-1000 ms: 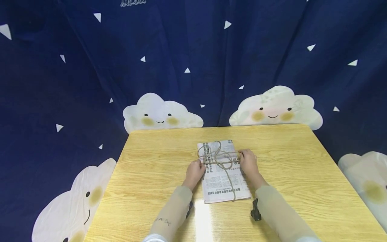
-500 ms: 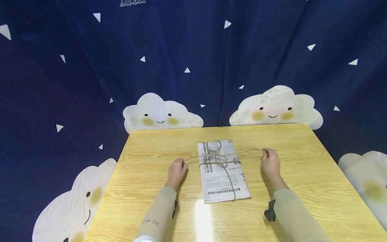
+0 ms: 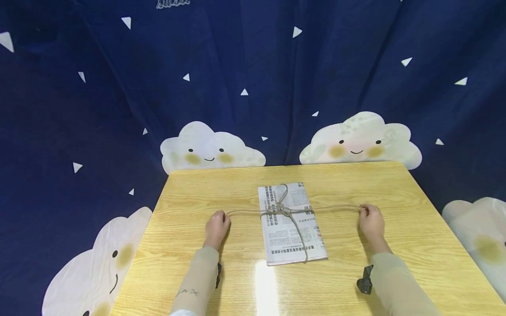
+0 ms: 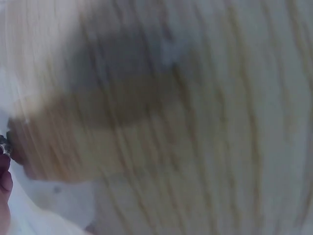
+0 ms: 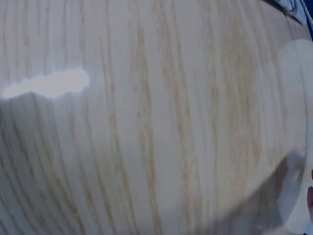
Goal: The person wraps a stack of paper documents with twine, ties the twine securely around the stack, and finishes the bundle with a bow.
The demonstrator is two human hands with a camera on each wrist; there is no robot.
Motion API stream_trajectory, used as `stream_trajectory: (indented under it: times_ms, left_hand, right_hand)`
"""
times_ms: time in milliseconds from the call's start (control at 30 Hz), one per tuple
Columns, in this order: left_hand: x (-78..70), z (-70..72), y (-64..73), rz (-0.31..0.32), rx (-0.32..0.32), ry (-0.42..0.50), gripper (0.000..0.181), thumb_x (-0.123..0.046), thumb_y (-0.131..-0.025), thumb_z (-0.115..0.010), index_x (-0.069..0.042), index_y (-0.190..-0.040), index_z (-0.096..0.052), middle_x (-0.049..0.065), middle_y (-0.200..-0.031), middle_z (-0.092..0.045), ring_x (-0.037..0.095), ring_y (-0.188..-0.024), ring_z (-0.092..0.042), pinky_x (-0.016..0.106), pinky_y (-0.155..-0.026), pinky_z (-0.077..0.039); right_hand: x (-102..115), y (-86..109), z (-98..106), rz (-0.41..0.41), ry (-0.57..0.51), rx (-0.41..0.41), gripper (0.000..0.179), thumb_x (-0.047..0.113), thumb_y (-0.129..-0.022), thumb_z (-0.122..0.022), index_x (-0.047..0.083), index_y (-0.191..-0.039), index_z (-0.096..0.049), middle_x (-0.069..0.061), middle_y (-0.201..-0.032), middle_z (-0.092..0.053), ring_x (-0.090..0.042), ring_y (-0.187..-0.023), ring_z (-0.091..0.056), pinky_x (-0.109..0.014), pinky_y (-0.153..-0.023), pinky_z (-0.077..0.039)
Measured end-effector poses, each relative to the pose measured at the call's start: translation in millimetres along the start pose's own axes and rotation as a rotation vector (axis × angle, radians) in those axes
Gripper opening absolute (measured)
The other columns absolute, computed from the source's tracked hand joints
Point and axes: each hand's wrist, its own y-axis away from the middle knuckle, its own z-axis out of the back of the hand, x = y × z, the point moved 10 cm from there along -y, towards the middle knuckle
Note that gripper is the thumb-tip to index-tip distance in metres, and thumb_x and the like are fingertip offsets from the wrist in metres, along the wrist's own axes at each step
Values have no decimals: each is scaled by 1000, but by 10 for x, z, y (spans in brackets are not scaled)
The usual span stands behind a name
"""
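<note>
A folded newspaper bundle lies flat at the middle of the table in the head view. Thin brown twine crosses it both ways and meets in a small knot near the centre. Left of the bundle, my left hand pinches one end of the twine. To the right, my right hand pinches the other end. Both ends stretch out sideways from the knot, nearly in one line. In the left wrist view only some fingers show at the edge; the right wrist view catches a sliver of fingers.
The wooden table carries a bright glare patch in front of the bundle. A dark blue curtain with clouds and triangles hangs behind and along the sides. Dark wrist-worn devices, such as the right one, sit under the sleeves.
Both hands have moved outward from the bundle's sides, drawing the twine ends apart. The loose loops on top have shrunk into a small knot. The bundle has stayed in place.
</note>
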Motion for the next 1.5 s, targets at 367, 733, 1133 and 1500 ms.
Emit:
stream_trajectory:
  times_ms: [367,733,1133,1500]
  left_hand:
    - [100,7,33,55,24,-44,13,-5,-82,-60,-2,-69,-58,5,-66,-50,16,-59,-45,25,-48,-41]
    - [-112,-184,-10,-40,130,74,26,-10,-71,-59,-4,-96,-62,6,-91,-57,24,-87,-52,41,-79,-43]
    - [-1048,-604,-98,-236,203,125,15,-13,-82,-61,-5,-94,-65,4,-89,-63,20,-87,-58,37,-85,-46]
    - [-1194,-738,-67,-229,159,-17,8,-17,-84,-65,-10,-80,-64,-1,-78,-57,15,-76,-55,31,-74,-47]
  right_hand:
    - [-218,90,-39,-30,117,58,25,5,-92,-44,-6,-108,-60,-30,-105,-52,-47,-98,-45,-59,-78,-37]
    - [96,113,-147,62,111,71,33,5,-84,-44,-2,-114,-56,-29,-119,-45,-49,-110,-35,-64,-87,-22]
    - [1181,367,-1027,464,-7,304,22,5,-83,-62,6,-105,-64,-12,-105,-61,-33,-102,-54,-50,-90,-42]
    - [1360,459,-1259,500,140,280,7,13,-80,-68,11,-87,-66,-3,-88,-58,-26,-89,-54,-45,-81,-39]
